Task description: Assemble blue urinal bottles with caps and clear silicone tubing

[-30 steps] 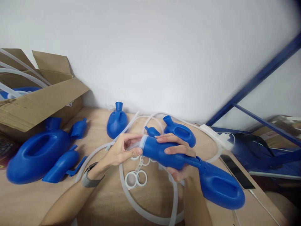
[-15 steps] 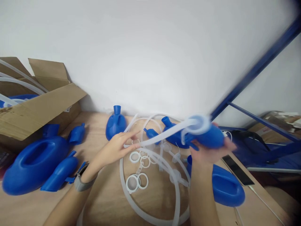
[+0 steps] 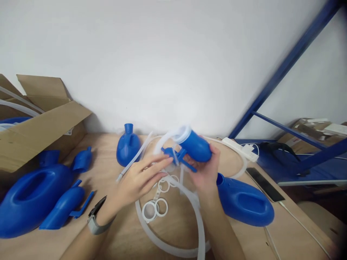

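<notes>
In the head view my right hand point(image 3: 204, 169) grips a blue cup-shaped plastic part point(image 3: 199, 146) with a side clip. A whitish ring cap point(image 3: 182, 134) sits at its mouth, tilted toward the upper left and smeared by motion. A translucent hose point(image 3: 162, 140) leads from that end. My left hand point(image 3: 141, 177) reaches across with fingers stretched out, its tips close to the clip and a small blue nozzle part point(image 3: 169, 151); I see no grip. Under the hands, coiled clear hose point(image 3: 200, 220) and several white rings point(image 3: 162, 207) lie on the wooden table point(image 3: 119, 234).
Blue handled bottles stand at the back point(image 3: 128, 148), left front point(image 3: 38, 202) and right point(image 3: 245, 202). Blue nozzle parts point(image 3: 65, 204) lie at left beside an open cardboard box point(image 3: 46, 133). A phone point(image 3: 265, 184), power strip point(image 3: 241, 148) and blue metal frame point(image 3: 284, 79) are on the right.
My right hand has brought the blue part and its ring cap leftward, toward the middle. My left hand has let go of the hose, and its fingers are now extended. The view has shifted slightly.
</notes>
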The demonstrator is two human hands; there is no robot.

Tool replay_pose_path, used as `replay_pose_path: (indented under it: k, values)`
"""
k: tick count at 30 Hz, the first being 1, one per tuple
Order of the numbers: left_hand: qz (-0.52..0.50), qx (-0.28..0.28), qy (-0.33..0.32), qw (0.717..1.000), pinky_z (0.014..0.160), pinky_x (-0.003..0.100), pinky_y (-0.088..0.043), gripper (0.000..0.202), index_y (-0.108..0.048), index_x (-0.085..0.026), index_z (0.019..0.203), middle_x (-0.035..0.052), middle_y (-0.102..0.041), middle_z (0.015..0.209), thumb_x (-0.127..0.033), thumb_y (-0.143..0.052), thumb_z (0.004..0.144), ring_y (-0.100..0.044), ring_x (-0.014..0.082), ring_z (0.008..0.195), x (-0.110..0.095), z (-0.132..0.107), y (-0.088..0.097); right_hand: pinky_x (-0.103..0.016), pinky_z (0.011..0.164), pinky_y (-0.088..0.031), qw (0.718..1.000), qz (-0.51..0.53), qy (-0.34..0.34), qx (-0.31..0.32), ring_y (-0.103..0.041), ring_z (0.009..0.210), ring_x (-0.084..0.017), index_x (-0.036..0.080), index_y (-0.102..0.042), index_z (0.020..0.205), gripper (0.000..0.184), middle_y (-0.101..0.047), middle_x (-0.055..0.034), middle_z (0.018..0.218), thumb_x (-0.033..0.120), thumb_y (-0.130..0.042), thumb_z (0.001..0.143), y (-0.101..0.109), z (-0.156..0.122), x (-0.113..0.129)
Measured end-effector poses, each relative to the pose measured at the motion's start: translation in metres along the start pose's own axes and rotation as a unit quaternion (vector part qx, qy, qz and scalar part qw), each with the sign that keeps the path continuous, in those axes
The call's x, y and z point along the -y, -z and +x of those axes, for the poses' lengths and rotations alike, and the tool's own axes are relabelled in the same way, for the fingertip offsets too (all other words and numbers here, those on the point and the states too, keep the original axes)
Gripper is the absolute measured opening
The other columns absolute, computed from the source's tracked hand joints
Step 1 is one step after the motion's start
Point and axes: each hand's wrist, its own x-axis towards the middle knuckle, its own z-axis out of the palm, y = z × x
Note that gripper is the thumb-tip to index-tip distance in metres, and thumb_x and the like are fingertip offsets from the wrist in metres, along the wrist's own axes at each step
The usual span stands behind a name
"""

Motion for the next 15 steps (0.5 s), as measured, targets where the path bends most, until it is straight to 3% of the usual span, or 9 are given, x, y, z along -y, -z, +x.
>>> replay_pose_path:
  k: [2,5,10,12,15]
  values:
    - [0.034,-0.008,-0.017,0.999,0.092,0.033,-0.068,0.053,-0.058,-0.027,0.152,0.0152,-0.063,0.147,-0.009,-0.062,0.102,-0.073,0.0232,0.122,0.003,0.002,-0.004,-0.039,0.061,-0.068,0.998,-0.001,-0.063,0.015,-0.078,0.069,-0.025,0.025,-0.075,0.115,0.051,-0.083,-0.0024,0.089,0.056,-0.081,0.075,-0.008,-0.01,-0.009]
    - [0.027,-0.02,-0.006,0.999,0.088,0.033,-0.07,0.047,-0.064,-0.031,0.145,0.0116,-0.063,0.145,-0.012,-0.065,0.102,-0.074,0.0232,0.118,0.009,-0.001,-0.004,-0.039,0.058,-0.067,0.993,-0.01,-0.117,0.005,-0.077,0.065,-0.025,0.024,-0.075,0.118,0.054,-0.083,-0.0035,0.088,0.055,-0.082,0.074,-0.011,-0.013,-0.014]
    - [-0.062,-0.011,0.184,0.981,0.07,0.024,-0.067,0.035,-0.067,-0.029,0.137,0.0029,-0.079,0.113,-0.033,-0.068,0.102,-0.08,0.0176,0.082,0.011,-0.005,-0.001,-0.041,0.057,-0.067,0.99,-0.021,-0.137,-0.009,-0.077,0.064,-0.026,0.026,-0.076,0.121,0.053,-0.084,-0.0026,0.093,0.048,-0.083,0.073,-0.01,-0.006,-0.013]
    - [-0.081,0.004,0.249,0.965,0.067,0.022,-0.066,0.038,-0.066,-0.029,0.137,0.001,-0.08,0.11,-0.04,-0.07,0.1,-0.079,0.0158,0.073,0.012,-0.005,0.0,-0.043,0.059,-0.067,0.988,-0.016,-0.153,-0.005,-0.077,0.064,-0.027,0.026,-0.076,0.122,0.053,-0.084,-0.0031,0.093,0.047,-0.083,0.074,-0.009,-0.005,-0.014]
    - [-0.067,0.019,0.258,0.964,0.069,0.021,-0.064,0.034,-0.066,-0.029,0.136,0.0013,-0.08,0.112,-0.041,-0.064,0.104,-0.078,0.0143,0.071,0.016,-0.008,0.003,-0.046,0.058,-0.067,0.988,-0.008,-0.15,0.021,-0.077,0.063,-0.028,0.023,-0.077,0.12,0.051,-0.084,-0.0049,0.091,0.045,-0.085,0.075,-0.006,-0.005,-0.016]
